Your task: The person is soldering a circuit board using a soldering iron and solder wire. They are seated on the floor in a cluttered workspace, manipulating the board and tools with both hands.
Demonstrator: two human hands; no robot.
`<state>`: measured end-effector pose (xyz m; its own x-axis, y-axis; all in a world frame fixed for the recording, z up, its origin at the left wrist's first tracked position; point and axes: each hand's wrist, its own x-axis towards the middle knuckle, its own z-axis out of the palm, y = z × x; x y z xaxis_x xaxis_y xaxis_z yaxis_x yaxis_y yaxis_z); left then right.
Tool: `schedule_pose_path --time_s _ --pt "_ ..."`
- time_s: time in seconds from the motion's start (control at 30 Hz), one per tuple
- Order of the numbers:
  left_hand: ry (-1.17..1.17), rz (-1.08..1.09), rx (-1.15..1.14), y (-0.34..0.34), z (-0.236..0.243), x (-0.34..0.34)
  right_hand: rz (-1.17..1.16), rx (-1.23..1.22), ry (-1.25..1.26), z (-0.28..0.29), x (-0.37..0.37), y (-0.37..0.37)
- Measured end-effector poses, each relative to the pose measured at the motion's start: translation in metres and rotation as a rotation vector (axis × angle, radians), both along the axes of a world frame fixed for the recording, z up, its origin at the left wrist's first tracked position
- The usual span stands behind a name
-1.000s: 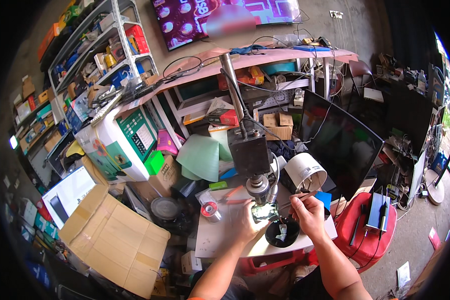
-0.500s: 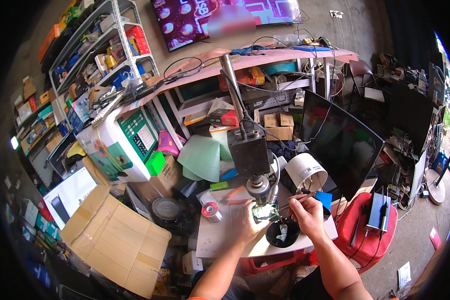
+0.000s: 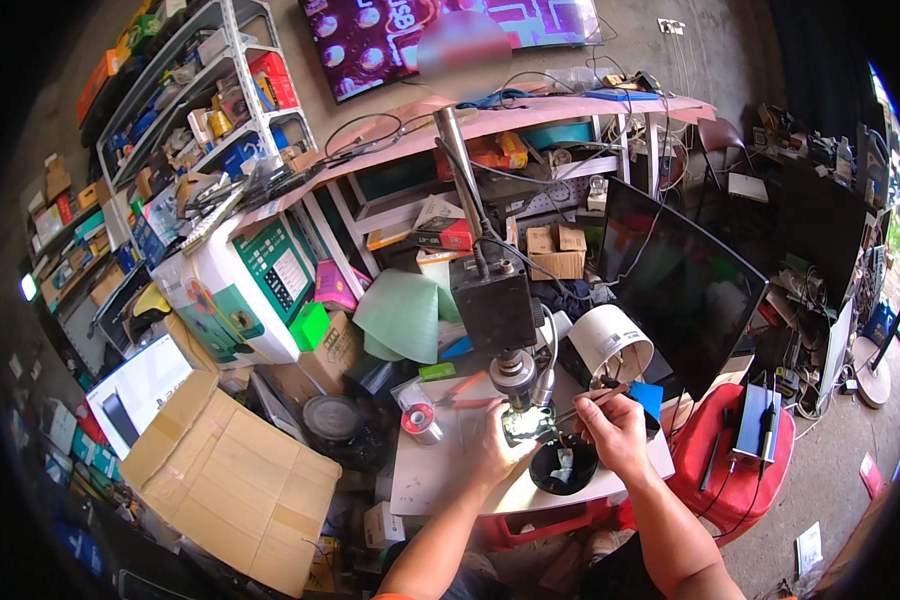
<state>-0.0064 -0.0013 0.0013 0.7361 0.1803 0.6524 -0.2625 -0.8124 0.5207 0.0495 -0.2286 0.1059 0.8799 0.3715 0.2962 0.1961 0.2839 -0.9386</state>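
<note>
My left hand [image 3: 494, 452] grips a small brightly lit circuit board [image 3: 520, 427] by its left edge, straight under the lens of a black camera microscope [image 3: 513, 373]. On the board's other side, my right hand [image 3: 615, 432] is closed in a pinch around a thin slender tool [image 3: 566, 413], whose tip reaches toward the board. The tool's exact kind is too small to tell. Just below the board, between both hands, sits a round black bowl [image 3: 573, 483] with a pale scrap inside. A red-centred wire spool [image 3: 421, 422] stands left of my left hand on the white tabletop [image 3: 432, 485].
Behind my right hand lie a white cylindrical holder [image 3: 610, 340] with tools and a blue box [image 3: 647, 400]. A red stool [image 3: 698, 470] carries a blue device [image 3: 758, 425]. An opened cardboard box [image 3: 235, 480] lies left. A wall screen [image 3: 555, 25] shows a magnified circuit.
The microscope body has shifted very slightly left. Both hands, the circuit board and the slender tool stay in almost the same place.
</note>
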Motion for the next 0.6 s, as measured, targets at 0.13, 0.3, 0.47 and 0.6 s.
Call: schedule_pose_path --time_s 0.13,0.3,0.47,0.6 --pt "-0.061 -0.024 -0.031 -0.003 0.01 -0.003 0.013 0.009 -0.026 0.004 -0.004 0.002" --pt "0.099 0.118 0.05 -0.007 0.016 -0.008 0.027 -0.059 -0.041 -0.005 -0.004 0.004" --pt "0.032 -0.008 -0.102 -0.01 0.007 -0.005 -0.015 -0.157 -0.012 -0.01 -0.019 0.004" --pt "-0.02 0.05 -0.048 -0.006 0.004 -0.004 -0.006 -0.263 -0.067 -0.005 -0.016 0.011"
